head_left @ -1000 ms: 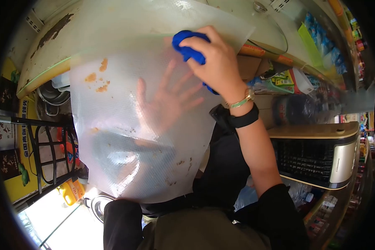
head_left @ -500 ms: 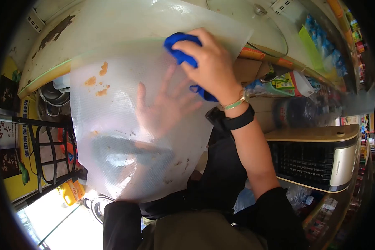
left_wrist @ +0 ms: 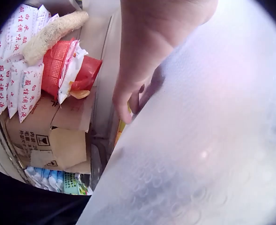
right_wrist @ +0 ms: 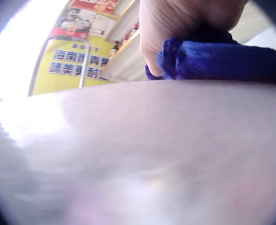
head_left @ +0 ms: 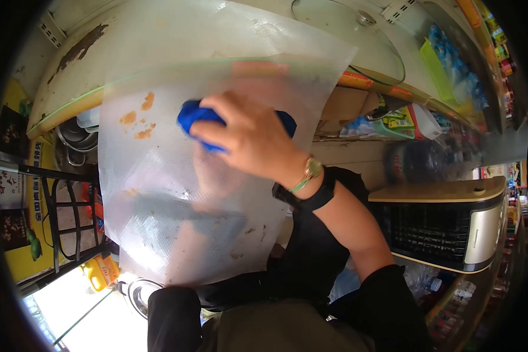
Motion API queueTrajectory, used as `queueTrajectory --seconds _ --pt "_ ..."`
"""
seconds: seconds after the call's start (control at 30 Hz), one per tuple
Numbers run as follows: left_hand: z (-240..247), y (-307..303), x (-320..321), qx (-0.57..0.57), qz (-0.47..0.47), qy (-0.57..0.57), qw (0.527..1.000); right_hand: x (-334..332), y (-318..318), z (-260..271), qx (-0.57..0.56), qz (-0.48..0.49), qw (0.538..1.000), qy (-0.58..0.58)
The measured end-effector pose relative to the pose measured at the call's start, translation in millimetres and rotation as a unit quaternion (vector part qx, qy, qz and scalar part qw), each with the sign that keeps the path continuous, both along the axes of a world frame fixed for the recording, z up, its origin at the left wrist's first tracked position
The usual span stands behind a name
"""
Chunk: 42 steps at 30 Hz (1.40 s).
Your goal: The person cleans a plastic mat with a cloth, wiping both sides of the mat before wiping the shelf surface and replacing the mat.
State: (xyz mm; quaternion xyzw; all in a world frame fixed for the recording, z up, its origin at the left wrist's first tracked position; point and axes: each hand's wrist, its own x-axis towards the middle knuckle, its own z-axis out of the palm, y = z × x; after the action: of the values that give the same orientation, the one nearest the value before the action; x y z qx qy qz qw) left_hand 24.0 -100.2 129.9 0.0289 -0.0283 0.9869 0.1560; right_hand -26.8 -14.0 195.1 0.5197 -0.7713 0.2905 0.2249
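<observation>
A translucent textured sheet (head_left: 158, 170) with brown stains (head_left: 129, 118) at its upper left spreads over the person's lap and up onto a shelf. The right hand (head_left: 246, 135) grips a bunched blue cloth (head_left: 202, 123) against the sheet's face; in the right wrist view the cloth (right_wrist: 222, 61) lies along its surface. Beneath the sheet, the left hand (head_left: 211, 173) shows faintly, its fingers mostly hidden behind the right hand. The left wrist view has the left hand (left_wrist: 152, 51) against the sheet's underside, holding nothing visible, some fingers out of sight.
A glass lid (head_left: 366, 44) lies on the shelf (head_left: 70, 76) behind the sheet. At the right is a black and silver appliance (head_left: 437, 226); at the left, a black metal rack (head_left: 73, 220) and metal pots (head_left: 76, 138). A cardboard box (left_wrist: 70, 145) holds packets.
The right hand has moved with the blue cloth down and to the left across the sheet, covering the spread left fingers that showed through before. More of the glass lid shows.
</observation>
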Motion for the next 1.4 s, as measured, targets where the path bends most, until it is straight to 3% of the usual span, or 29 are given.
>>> queueTrajectory --seconds 0.13,0.2,0.27,0.37,0.47,0.53,0.57,0.63,0.67,0.73,0.77,0.83,0.97,1.07,1.13,1.17,1.33,1.37,1.4 --pt "-0.3 -1.4 1.2 0.04 -0.005 -0.006 0.999 -38.9 33.7 14.4 -0.014 -0.149 0.988 -0.025" --pt "3.4 -2.2 -0.7 -0.113 -0.002 0.077 0.991 -55.7 50.6 19.5 -0.059 -0.219 0.974 -0.007" --pt "12.0 -1.0 1.6 -0.156 -0.002 0.072 0.985 -60.4 60.3 18.6 -0.074 -0.247 0.966 0.007" --pt "6.6 0.8 0.2 -0.183 -0.001 0.108 0.977 -42.3 46.6 16.5 -0.071 -0.212 0.975 -0.009" --pt "6.3 5.0 4.7 -0.112 0.005 0.018 0.993 -25.0 23.6 7.6 -0.032 -0.117 0.992 0.038" --pt "12.4 6.2 7.6 0.077 0.033 -0.068 0.994 -18.9 18.1 6.5 -0.022 -0.105 0.994 0.027" --pt "8.7 3.6 8.1 0.074 0.035 -0.069 0.994 -17.7 15.7 6.7 -0.012 -0.093 0.995 0.017" --pt "4.3 -1.8 8.1 -0.016 0.051 0.076 0.996 -23.6 21.0 10.2 -0.024 -0.103 0.994 0.008" --pt "3.4 -0.4 6.3 -0.017 0.052 0.076 0.996 -27.7 25.8 12.6 -0.033 -0.114 0.993 0.001" --pt "17.5 6.4 -2.1 -0.223 0.2 0.034 0.953 -34.4 33.2 14.5 -0.035 -0.133 0.99 -0.011" --pt "16.2 0.1 -4.8 -0.222 0.199 0.034 0.954 -38.5 36.8 13.0 -0.041 -0.151 0.988 -0.014" --pt "12.3 -19.3 -7.3 -0.191 0.124 0.111 0.967 -42.7 42.4 11.4 -0.052 -0.17 0.984 -0.011" --pt "14.4 -23.8 -5.6 -0.144 0.09 0.092 0.981 -36.1 39.4 8.9 -0.041 -0.159 0.986 -0.016" --pt "5.6 -25.8 -7.3 -0.093 0.074 0.106 0.987 -19.7 24.3 5.8 -0.04 -0.097 0.994 0.014" --pt "-7.3 -30.4 -8.7 0.03 0.069 0.046 0.996 0.4 9.4 4.7 -0.025 -0.048 0.999 0.006" --pt "-10.5 -29.0 -10.1 0.03 0.069 0.046 0.996 9.7 1.3 -0.4 -0.014 -0.028 0.999 0.016" --pt "-14.2 -15.0 -16.8 0.132 0.093 0.253 0.954 8.1 -3.7 -5.7 0.0 -0.024 0.999 0.029" --pt "-19.5 -29.5 -7.6 0.044 0.071 0.075 0.994 -1.5 3.0 -0.2 -0.014 -0.039 0.999 0.003" --pt "5.3 -22.0 -4.0 -0.061 0.079 0.004 0.995 -7.6 9.9 4.0 -0.036 -0.058 0.997 -0.045"
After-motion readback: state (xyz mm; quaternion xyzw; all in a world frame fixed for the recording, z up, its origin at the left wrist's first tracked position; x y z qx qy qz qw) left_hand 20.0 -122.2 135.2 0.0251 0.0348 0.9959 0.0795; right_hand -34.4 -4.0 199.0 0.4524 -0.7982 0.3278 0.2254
